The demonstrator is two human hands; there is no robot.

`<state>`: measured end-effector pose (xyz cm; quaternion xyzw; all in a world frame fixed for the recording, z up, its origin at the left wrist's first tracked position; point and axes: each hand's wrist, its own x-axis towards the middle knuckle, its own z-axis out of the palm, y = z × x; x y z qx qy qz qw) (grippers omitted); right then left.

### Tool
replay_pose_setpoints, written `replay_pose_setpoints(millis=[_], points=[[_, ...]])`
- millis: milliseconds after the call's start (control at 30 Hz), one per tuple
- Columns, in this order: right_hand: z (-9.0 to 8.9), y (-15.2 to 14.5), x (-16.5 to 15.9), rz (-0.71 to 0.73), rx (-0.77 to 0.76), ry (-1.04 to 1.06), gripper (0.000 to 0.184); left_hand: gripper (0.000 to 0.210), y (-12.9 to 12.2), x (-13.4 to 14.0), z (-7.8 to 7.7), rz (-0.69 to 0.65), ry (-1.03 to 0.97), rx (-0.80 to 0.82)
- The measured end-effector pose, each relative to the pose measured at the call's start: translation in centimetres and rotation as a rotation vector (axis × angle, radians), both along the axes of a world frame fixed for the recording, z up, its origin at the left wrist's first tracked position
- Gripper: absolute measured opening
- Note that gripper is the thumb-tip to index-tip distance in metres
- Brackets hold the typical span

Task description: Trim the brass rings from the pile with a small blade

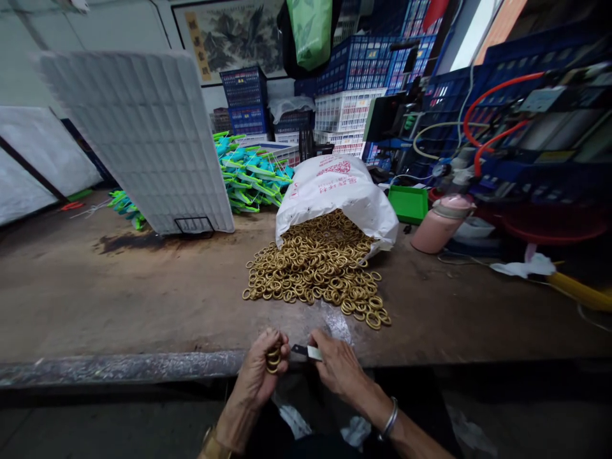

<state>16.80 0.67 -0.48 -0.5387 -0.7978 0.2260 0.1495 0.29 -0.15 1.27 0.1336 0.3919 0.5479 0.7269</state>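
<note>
Lower centre: left hand [262, 366] fingers curl round a few rings [273, 361], seemingly keeping them bunched; right hand [342, 368] fingers clamp a knife-like tool's [313, 352] pale end, dark end free. Mid-frame, bag [329, 185] gapes forward on bench [191, 287], probably keeping pile [310, 274] reachable.

the white bag [325, 199] carries a slanting row of red chinese characters [339, 185], too blurred for me to read surely, with a red emblem [340, 167] just above it and more red print toward its left edge. on the wall behind and left of the bag, a framed picture [239, 41] shows a column of dark characters down a yellow strip [195, 38], illegible from here. yellow labels on the blue crates [246, 95] behind the bag are unreadable too.
</note>
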Motion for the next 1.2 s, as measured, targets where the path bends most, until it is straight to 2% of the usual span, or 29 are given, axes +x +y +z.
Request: replay_pose_setpoints(millis=[100, 200, 267, 433, 533, 700, 900, 967, 1100, 1200], points=[[0.1, 1.1, 0.2, -0.075, -0.038, 0.149, 0.010, 0.023, -0.2, 0.7, 0.2, -0.039, 0.170, 0.076], [0.5, 1.9, 0.2, -0.138, -0.018, 0.299, 0.016, 0.028, -0.2, 1.1, 0.2, -0.047, 0.280, 0.090], [0.6, 2.0, 0.1, -0.125, -0.014, 0.369, 0.020, 0.032, -0.2, 1.4, 0.1, -0.078, 0.347, 0.091], [0.8, 1.5, -0.5, -0.051, -0.021, 0.426, 0.017, 0.031, -0.3, 2.1, -0.3, -0.256, 0.510, 0.151], [1.2, 1.4, -0.8, -0.057, -0.046, 0.478, 0.015, 0.031, -0.4, 2.3, -0.8, -0.284, 0.544, 0.181], [1.5, 1.7, -0.8, -0.179, -0.157, 0.539, 0.020, 0.028, -0.5, 2.6, -1.1, -0.250, 0.608, 0.195], [1.0, 1.5, -0.9, -0.229, -0.532, 0.716, 0.031, 0.023, -0.5, 3.1, -0.3, -0.124, 0.706, 0.295], [1.0, 1.3, -0.9, -0.267, -0.607, 0.785, 0.034, 0.023, -0.4, 3.1, -0.1, -0.093, 0.717, 0.327], [0.9, 1.3, -1.1, -0.300, -0.667, 0.875, 0.031, 0.020, -0.5, 3.0, 0.0, -0.050, 0.739, 0.346], [1.0, 1.6, -1.0, -0.276, -0.568, 0.832, 0.025, 0.019, -0.7, 3.1, 0.0, -0.078, 0.677, 0.295]])
